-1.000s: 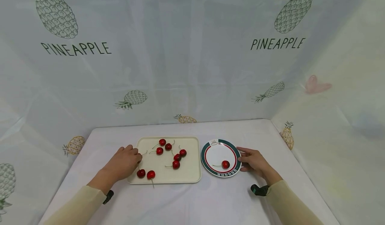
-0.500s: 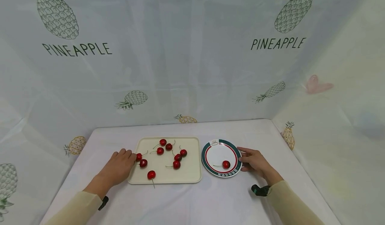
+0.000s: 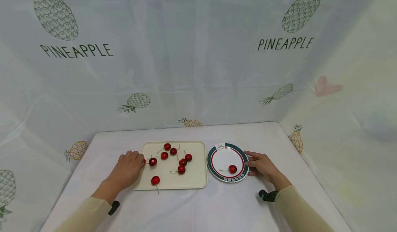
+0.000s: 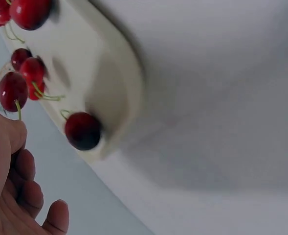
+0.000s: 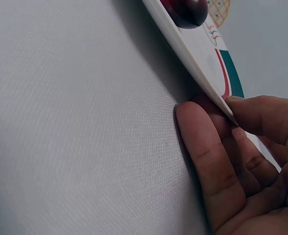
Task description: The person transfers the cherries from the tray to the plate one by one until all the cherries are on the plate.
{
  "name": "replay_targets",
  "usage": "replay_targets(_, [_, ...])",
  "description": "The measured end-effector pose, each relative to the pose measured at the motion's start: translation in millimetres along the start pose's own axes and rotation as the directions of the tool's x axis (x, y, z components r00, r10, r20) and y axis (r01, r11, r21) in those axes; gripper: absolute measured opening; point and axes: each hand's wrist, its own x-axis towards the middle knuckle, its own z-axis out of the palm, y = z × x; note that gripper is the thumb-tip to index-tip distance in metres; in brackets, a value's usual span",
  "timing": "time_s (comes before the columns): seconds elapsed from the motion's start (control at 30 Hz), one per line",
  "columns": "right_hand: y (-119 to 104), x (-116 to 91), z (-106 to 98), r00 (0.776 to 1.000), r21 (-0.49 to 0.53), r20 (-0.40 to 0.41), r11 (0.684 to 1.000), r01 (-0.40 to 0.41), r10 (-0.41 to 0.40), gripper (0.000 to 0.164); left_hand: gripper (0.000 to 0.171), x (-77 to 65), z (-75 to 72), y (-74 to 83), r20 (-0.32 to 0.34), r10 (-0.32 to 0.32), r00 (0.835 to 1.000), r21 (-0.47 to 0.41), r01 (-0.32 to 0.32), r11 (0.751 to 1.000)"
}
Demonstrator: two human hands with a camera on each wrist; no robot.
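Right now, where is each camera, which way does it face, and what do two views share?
Head: worn on the head, facing forward and down at the cream tray, green-rimmed plate, left hand, right hand and sleeves.
Left wrist: on that wrist, facing the left hand pinching one cherry by its stem; only that hand shows.
Right wrist: on that wrist, facing the right hand gripping the plate's edge; only that hand shows.
Shared by head and right wrist: the plate, its cherry and the right hand.

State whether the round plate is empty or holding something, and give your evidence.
Not empty: the round plate holds one cherry, seen lying on its white surface in the head view.
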Motion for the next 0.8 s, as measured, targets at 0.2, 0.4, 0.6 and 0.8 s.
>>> replay_targets(0.2, [0, 2, -2, 1.0, -0.004, 0.002, 1.0, 0.01, -0.01, 0.06, 0.01, 23.8, -6.5, 30.1, -0.046, 0.003, 0.999, -0.071, -0.007, 0.997])
replay_targets(0.4, [2, 3, -1, 1.0, 0.006, 0.014, 1.0, 0.016, -0.016, 0.06, 0.012, 52.1, -11.1, 69.7, -0.049, 0.027, 0.998, -0.145, -0.034, 0.989])
replay_targets(0.6, [1, 3, -1, 1.0, 0.004, 0.012, 1.0, 0.014, -0.014, 0.06, 0.009, 75.0, -11.0, 105.5, -0.058, 0.059, 0.997, -0.196, -0.069, 0.978])
replay_targets(0.8, [-1, 2, -2, 1.0, 0.002, 0.019, 1.0, 0.016, -0.016, 0.061, 0.011, 94.7, -7.1, 140.4, -0.02, 0.077, 0.997, -0.192, -0.08, 0.978])
